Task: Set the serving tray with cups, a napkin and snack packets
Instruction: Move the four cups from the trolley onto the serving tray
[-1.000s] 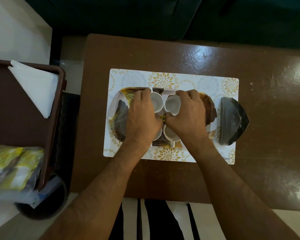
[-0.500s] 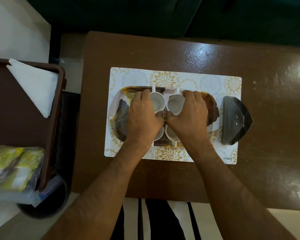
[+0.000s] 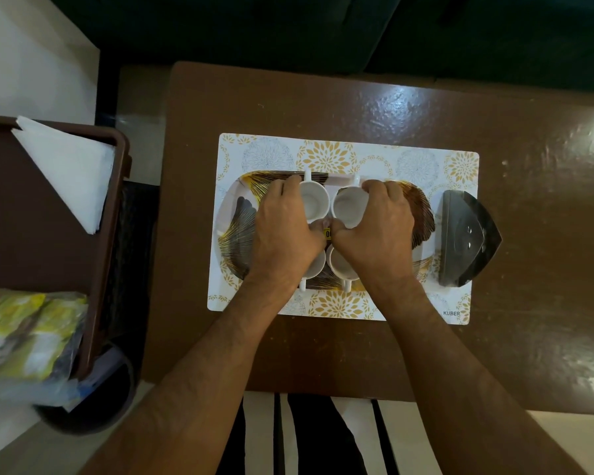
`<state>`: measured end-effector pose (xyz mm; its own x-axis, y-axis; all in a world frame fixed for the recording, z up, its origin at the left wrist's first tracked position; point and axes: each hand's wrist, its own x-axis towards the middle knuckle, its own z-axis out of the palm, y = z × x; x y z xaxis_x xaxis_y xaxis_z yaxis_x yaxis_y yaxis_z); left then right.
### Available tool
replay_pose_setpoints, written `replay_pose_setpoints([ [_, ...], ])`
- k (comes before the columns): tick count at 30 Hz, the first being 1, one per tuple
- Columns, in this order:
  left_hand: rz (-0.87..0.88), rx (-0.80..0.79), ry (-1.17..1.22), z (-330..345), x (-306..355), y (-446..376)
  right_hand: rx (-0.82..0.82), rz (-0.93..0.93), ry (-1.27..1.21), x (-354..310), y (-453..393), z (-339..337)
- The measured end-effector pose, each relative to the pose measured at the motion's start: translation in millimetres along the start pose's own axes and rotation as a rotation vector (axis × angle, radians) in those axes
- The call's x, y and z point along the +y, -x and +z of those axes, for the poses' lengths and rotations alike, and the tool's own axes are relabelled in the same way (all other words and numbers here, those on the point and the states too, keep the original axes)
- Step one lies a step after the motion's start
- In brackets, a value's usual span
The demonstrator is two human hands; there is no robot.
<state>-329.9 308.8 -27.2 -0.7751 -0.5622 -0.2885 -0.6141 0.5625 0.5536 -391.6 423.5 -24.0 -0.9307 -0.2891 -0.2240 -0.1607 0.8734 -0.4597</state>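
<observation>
A leaf-patterned serving tray (image 3: 235, 224) lies on a floral placemat (image 3: 326, 156) in the middle of the brown table. Several white cups stand together on it. My left hand (image 3: 282, 231) is wrapped around the far left cup (image 3: 312, 202). The far right cup (image 3: 348, 206) sits in the grip of my right hand (image 3: 378, 231). Both hands cover most of the two near cups, the near right cup (image 3: 338, 265) showing partly. A folded white napkin (image 3: 71, 169) and yellow snack packets (image 3: 21, 337) lie in a brown bin (image 3: 112, 200) at the left.
A dark metal napkin holder (image 3: 467, 238) stands on the placemat's right end, close to the tray. The brown table (image 3: 511, 132) extends far to the right. A dark round bucket (image 3: 93, 416) sits on the floor below the bin.
The two far cups have shifted slightly apart and away from me under my hands; both hands keep their grip. The view has drifted a little.
</observation>
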Motion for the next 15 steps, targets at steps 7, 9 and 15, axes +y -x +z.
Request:
replay_pose_setpoints([
  [7,0.020,-0.022,-0.004,-2.5,-1.2,-1.8,-0.008,0.002,0.007,-2.0,0.3,0.1],
  [9,0.026,-0.025,0.006,-3.3,-1.4,-2.3,-0.006,0.003,0.013,-2.2,0.7,0.0],
  [15,0.039,-0.031,0.022,-2.8,-3.4,-0.8,0.002,0.011,0.015,-2.9,3.8,2.0],
])
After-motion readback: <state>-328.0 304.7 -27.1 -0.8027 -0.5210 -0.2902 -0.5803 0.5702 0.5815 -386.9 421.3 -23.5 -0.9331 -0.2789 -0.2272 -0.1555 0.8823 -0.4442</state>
